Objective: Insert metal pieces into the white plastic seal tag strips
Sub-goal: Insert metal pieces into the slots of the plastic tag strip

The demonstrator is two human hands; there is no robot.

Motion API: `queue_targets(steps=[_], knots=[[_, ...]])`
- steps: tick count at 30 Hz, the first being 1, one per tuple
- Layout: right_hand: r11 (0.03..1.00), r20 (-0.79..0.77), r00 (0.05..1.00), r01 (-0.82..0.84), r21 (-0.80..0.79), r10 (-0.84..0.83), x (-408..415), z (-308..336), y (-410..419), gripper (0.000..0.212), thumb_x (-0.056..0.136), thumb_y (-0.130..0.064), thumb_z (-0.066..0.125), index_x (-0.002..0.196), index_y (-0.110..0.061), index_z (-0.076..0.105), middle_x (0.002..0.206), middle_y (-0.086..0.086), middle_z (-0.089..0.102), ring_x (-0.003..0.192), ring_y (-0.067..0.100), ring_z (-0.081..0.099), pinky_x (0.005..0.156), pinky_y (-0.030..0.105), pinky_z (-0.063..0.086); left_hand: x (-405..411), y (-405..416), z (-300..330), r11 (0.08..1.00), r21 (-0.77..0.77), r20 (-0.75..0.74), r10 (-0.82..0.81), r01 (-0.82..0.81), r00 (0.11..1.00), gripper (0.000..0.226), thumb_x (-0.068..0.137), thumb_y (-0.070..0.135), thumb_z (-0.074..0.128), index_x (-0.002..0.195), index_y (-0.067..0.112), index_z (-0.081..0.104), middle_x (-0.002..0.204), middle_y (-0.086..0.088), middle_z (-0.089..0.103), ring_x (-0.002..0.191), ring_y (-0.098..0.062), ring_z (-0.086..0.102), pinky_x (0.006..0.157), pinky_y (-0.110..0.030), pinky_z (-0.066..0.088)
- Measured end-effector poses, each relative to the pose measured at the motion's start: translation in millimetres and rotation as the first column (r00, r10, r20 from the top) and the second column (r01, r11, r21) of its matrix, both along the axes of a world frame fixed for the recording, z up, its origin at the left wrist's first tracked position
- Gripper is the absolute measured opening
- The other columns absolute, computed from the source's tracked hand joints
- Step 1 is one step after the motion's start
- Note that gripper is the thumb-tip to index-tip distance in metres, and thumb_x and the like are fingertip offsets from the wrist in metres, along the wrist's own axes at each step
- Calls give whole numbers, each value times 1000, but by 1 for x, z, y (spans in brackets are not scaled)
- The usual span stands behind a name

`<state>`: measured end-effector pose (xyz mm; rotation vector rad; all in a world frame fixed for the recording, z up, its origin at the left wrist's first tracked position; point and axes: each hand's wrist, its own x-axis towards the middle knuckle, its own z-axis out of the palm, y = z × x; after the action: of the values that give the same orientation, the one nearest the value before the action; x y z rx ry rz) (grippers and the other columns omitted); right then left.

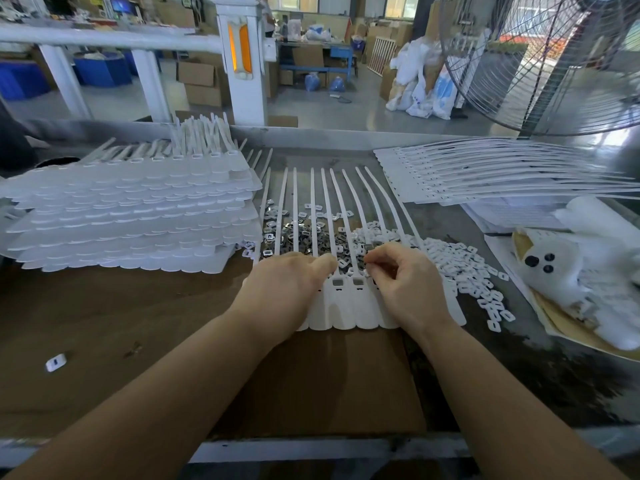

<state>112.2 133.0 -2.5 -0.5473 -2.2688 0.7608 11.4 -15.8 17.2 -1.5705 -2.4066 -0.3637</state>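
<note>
Left hand (291, 282) rests flat, fingers relaxed, on a joined row of white seal tag strips (346, 306) on the cardboard-covered bench; right hand (405, 278) pinches something small over it, beyond which metal pieces (298, 237) lie scattered under the tails, stacked strips (131, 216) at left

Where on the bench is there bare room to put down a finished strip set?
Free: the brown cardboard left of the left hand, below the strip stack, holding only a stray clip; also the cardboard between the forearms. Crowded: the metal pieces and white clips beyond the hands, and the right side by the cloth.
</note>
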Motion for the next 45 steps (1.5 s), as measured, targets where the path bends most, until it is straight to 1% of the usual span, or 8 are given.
queue_targets(steps=[4, 9, 16, 20, 24, 29, 37, 45], knots=[[1000, 10, 1000, -2, 5, 1, 0, 0, 0, 11, 84, -7, 63, 89, -14, 70, 82, -8, 66, 80, 9, 62, 78, 22, 50, -2, 3, -1, 996, -84, -58, -46, 41, 997, 40, 84, 2, 55, 116, 23, 45, 88, 3, 58, 81, -17, 53, 66, -32, 48], [1000, 13, 1000, 3, -6, -3, 0, 0, 0, 12, 84, -7, 63, 89, -14, 71, 81, -11, 64, 80, 8, 62, 76, 17, 48, 1, -5, 3, 989, 137, 212, 25, -55, 977, 24, 93, 17, 52, 116, 23, 54, 98, 5, 68, 84, -17, 63, 75, -34, 51], [1000, 20, 1000, 1, 0, -1, 1, 0, 0, 12, 84, -7, 63, 90, -15, 71, 85, -6, 68, 82, 11, 63, 79, 25, 51, 7, 3, 1, 999, -44, -58, -4, 1, 998, 40, 88, 3, 48, 121, 23, 35, 90, 2, 57, 83, -18, 52, 70, -33, 48], [1000, 26, 1000, -4, -5, 4, 0, 0, 0, 12, 85, -8, 62, 91, -14, 71, 87, -4, 69, 84, 14, 63, 81, 33, 52, 4, 0, -3, 994, -101, -61, -57, 51, 996, 51, 85, 1, 48, 129, 22, 32, 94, 2, 55, 91, -18, 49, 73, -31, 46], [1000, 25, 1000, -5, -12, 5, 1, 1, 0, 12, 85, -7, 62, 89, -14, 71, 85, -3, 69, 83, 14, 63, 81, 34, 52, 0, -4, -6, 998, 60, 164, 6, -16, 986, 37, 92, 15, 51, 127, 28, 46, 105, 6, 64, 96, -12, 56, 80, -23, 45], [1000, 18, 1000, -5, -1, 5, 1, 0, 0, 11, 84, -7, 63, 89, -14, 71, 84, -5, 68, 81, 11, 63, 79, 29, 53, -4, -4, -9, 948, 254, 426, 71, -194, 902, 19, 85, 21, 65, 97, 33, 57, 74, 26, 61, 68, 11, 53, 62, 2, 38], [1000, 28, 1000, 1, 2, -1, 0, 0, 0, 12, 84, -7, 63, 89, -16, 70, 83, -7, 66, 80, 10, 62, 78, 25, 51, 1, -3, -2, 983, 177, 194, 20, -55, 981, 23, 92, 20, 53, 115, 23, 51, 92, 2, 67, 85, -17, 60, 75, -35, 50], [1000, 26, 1000, -11, 8, 11, 1, 1, 0, 12, 84, -7, 63, 90, -14, 70, 85, -5, 68, 81, 10, 62, 79, 26, 51, 3, -6, -9, 998, -46, -100, -46, 41, 994, 47, 88, 7, 51, 130, 23, 36, 96, 2, 59, 91, -18, 53, 65, -29, 44]])
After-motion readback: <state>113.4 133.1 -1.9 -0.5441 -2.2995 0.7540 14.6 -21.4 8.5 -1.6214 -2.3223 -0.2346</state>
